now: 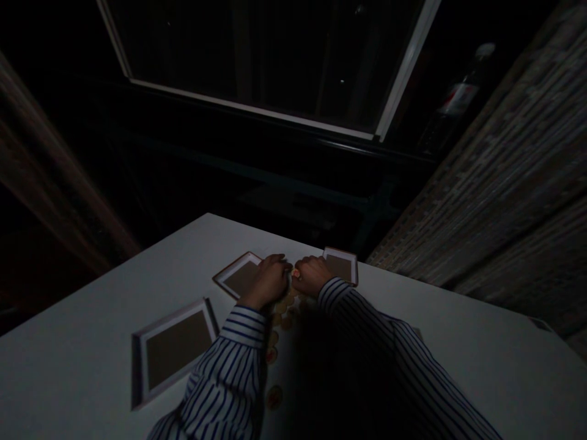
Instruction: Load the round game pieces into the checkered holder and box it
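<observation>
My right hand [314, 275] is closed, pinching a round wooden game piece [296, 274] with a red mark between thumb and fingers. Close on its left, my left hand [271, 278] has its fingers bent inward; what they hold, if anything, is hidden. Below the hands, several more round pieces [287, 321] lie in a loose row on the white table [101, 324]. Nearest me is a single piece [275, 397] with a red mark. Part of a shallow box [238, 275] shows behind my left hand, and another box [342, 267] beyond my right hand.
A larger shallow box [177, 348] with a brown inside lies left of my left forearm. Past the table's far edge is a dark area with a white-framed window [257, 113]. A bottle [458, 98] stands at upper right, beside a patterned curtain [513, 159].
</observation>
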Motion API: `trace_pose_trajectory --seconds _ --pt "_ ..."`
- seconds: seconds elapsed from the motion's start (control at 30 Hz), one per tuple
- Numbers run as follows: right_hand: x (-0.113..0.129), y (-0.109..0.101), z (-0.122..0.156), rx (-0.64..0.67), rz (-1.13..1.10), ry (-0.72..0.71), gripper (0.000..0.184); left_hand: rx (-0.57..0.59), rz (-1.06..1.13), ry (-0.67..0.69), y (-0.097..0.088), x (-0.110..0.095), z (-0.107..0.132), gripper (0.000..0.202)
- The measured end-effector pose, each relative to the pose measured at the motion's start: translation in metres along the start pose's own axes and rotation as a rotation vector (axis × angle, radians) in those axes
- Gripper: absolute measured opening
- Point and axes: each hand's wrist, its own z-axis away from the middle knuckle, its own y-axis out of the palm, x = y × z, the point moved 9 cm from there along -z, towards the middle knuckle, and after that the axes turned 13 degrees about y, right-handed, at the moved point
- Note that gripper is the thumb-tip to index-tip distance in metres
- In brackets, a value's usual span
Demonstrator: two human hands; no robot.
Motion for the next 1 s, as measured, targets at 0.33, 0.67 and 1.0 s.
trace_pose_trajectory --seconds 0.33,0.67,1.0 --pt "-0.026 -0.043 0.029 -0.196 -0.059 -0.009 0.028 -0.181 0.509 -0.03 -0.02 -0.01 -0.008 0.036" --pt "-0.04 -0.062 0.057 -0.256 -0.105 -0.022 0.029 -0.089 0.979 -0.007 -0.013 -0.051 -0.012 0.032" --pt "-0.059 -0.072 0.084 -0.313 -0.298 -0.05 0.027 -0.043 1.036 0.01 -0.014 -0.074 -0.01 0.032"
